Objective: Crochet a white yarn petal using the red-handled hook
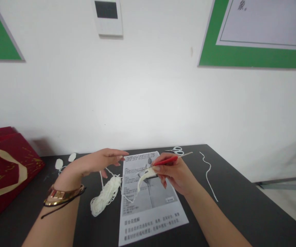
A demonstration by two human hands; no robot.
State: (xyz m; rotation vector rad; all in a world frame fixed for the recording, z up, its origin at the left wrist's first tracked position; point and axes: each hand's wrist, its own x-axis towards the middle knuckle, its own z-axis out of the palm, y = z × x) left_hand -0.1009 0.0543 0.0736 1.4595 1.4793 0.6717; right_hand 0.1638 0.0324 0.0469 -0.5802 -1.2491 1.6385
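Observation:
My right hand (171, 171) pinches a crochet hook (167, 160) with a red handle. The same fingers grip a curved strip of white crochet work (146, 175), which hangs toward the left. To the left, my left hand (106, 160) is raised with its upper fingers stretched toward the right and its lower fingers partly curled. White yarn (101, 181) runs up to this hand from a loose skein (106, 197) on the table. A slack strand also lies between the skein and the crochet work. How the yarn winds among the left fingers is hidden.
A printed pattern sheet (153, 223) lies on the black table (194, 219) beneath my right hand. Scissors (178, 150) rest behind it, a cut piece of yarn (209, 178) to the right. White oval pieces (59, 164) and a red gift bag (11, 171) are at left, before the wall.

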